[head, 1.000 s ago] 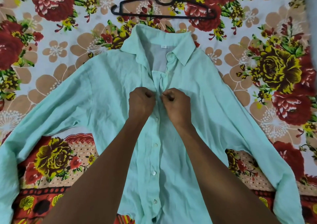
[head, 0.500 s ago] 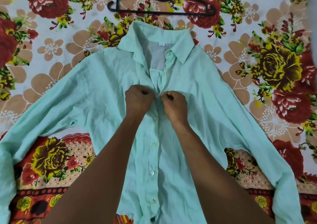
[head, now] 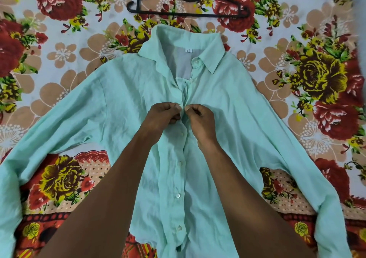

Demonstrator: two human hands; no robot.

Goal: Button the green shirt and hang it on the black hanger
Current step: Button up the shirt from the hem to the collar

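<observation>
Floral red-and-cream bedsheet carries the pale green cotton shirt, spread flat. Lower buttons look fastened; left hand and right hand pinch the placket at chest level. Upper buttons remain, and the thin black plastic hanger lies untouched beyond the collar.

- The shirt lies flat on the bed sheet, front side up, collar toward the far edge, hem toward the near edge.
- The sleeves extend outward toward the left and right edges.
- The hanger lies on the bed sheet beyond the collar, near the far edge, apart from the shirt.
- The left hand and right hand rest on the shirt at the placket, side by side, below the collar opening, each pinching the fabric.
- Both forearms cross the lower shirt from the near edge.
</observation>
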